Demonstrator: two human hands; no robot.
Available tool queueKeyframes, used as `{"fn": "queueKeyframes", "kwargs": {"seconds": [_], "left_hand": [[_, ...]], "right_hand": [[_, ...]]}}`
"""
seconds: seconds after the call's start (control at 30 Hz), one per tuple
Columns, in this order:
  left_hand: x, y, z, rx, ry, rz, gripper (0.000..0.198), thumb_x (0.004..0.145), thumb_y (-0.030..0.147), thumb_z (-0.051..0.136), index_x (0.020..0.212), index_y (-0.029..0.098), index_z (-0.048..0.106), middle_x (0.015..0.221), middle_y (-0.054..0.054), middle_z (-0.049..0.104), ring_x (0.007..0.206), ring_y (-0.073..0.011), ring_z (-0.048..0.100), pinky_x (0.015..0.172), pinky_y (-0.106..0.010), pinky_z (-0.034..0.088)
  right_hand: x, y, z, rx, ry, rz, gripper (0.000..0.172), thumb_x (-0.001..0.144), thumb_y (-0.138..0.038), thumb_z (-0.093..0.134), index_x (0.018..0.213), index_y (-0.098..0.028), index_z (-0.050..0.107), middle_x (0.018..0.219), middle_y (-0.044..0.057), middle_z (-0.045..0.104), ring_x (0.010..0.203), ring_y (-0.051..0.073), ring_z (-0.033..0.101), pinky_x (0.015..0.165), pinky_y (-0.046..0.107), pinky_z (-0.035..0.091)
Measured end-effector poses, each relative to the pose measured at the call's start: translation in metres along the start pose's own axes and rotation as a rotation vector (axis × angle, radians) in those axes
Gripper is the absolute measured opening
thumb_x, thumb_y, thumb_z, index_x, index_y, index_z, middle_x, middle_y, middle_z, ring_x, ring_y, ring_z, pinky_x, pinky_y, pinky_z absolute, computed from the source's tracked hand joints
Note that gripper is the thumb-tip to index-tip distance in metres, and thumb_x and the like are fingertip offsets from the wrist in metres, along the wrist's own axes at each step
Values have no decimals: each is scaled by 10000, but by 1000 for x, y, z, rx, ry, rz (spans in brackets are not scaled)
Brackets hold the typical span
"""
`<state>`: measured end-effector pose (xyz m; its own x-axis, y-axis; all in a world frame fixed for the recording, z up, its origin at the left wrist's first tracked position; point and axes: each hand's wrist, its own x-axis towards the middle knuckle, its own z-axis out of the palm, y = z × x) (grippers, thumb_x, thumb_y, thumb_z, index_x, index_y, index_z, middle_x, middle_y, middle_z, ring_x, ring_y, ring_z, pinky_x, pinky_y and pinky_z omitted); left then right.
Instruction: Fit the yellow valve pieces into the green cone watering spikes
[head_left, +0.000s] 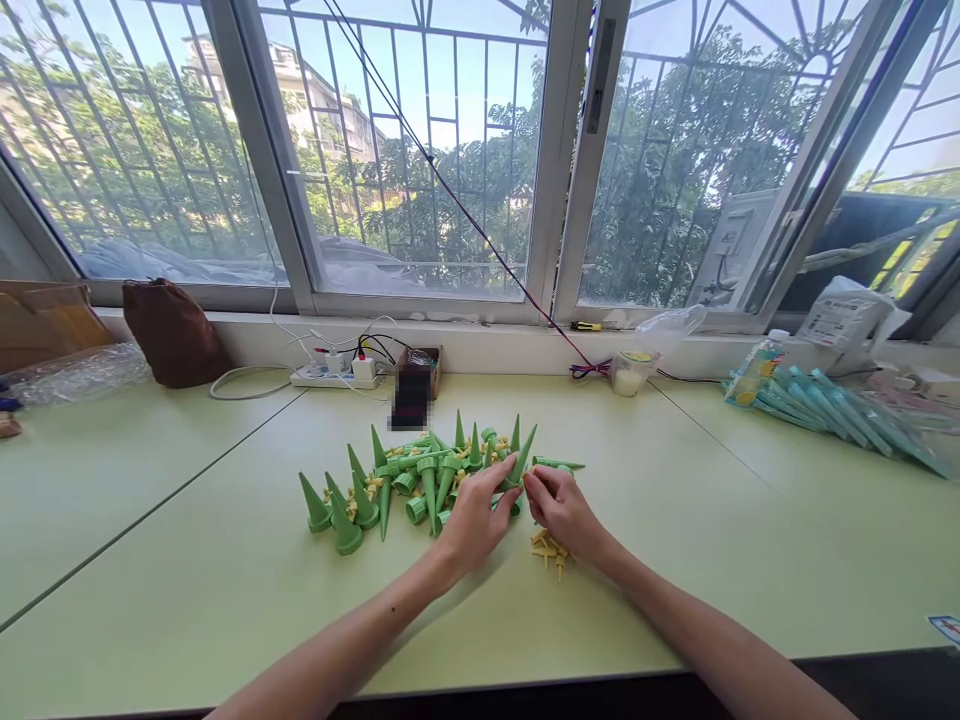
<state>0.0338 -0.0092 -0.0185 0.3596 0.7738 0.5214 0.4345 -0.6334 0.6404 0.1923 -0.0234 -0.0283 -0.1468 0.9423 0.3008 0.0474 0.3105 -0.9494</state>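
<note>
A heap of green cone-shaped plastic spikes (427, 470) lies on the pale green table (675, 560), some standing upright at its left. My left hand (474, 520) is closed on one green spike (517, 462) at the heap's right edge. My right hand (562, 510) is just beside it, its fingers pinched on a small piece that I cannot make out, close to the spike's wide end. A few small yellow parts (551, 552) lie on the table under my right wrist.
A power strip with cables (334, 373) and a small dark box (414, 392) sit by the window sill. A brown pouch (174, 332) is at the back left. A small jar (631, 372) and packets of blue cones (825, 408) lie at the right.
</note>
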Motion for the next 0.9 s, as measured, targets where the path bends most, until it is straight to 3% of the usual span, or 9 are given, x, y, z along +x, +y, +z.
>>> {"fn": "queueKeyframes", "kwargs": {"seconds": [0.1, 0.23, 0.67, 0.9], "left_hand": [[0, 0, 0, -20, 1, -20, 435, 866, 174, 593, 1300, 199, 618, 1169, -95, 718, 1005, -247, 704, 883, -381, 576], [1, 2, -1, -31, -9, -31, 437, 867, 177, 588, 1302, 193, 619, 1148, -89, 726, 967, -239, 713, 876, -376, 578], [2, 1, 0, -69, 1, -46, 434, 855, 175, 595, 1287, 198, 631, 1211, -87, 703, 978, -238, 716, 846, -348, 591], [3, 3, -1, -25, 12, -12, 413, 860, 163, 588, 1270, 194, 632, 1183, -87, 714, 948, -227, 715, 865, -364, 579]], "right_hand": [[-1, 1, -2, -235, 52, -114, 406, 949, -437, 483, 626, -217, 370, 536, -47, 385, 492, 110, 333, 478, 255, 273], [-1, 4, -3, -313, 64, -148, 384, 965, -396, 452, 638, -219, 357, 555, -44, 386, 509, 118, 335, 496, 259, 275], [-1, -3, 0, -6, -1, -9, 423, 935, -477, 506, 633, -223, 356, 522, -76, 325, 441, 87, 287, 429, 238, 240], [0, 0, -2, -83, 7, -28, 419, 940, -503, 496, 650, -217, 397, 520, -61, 366, 455, 98, 328, 447, 242, 274]]}}
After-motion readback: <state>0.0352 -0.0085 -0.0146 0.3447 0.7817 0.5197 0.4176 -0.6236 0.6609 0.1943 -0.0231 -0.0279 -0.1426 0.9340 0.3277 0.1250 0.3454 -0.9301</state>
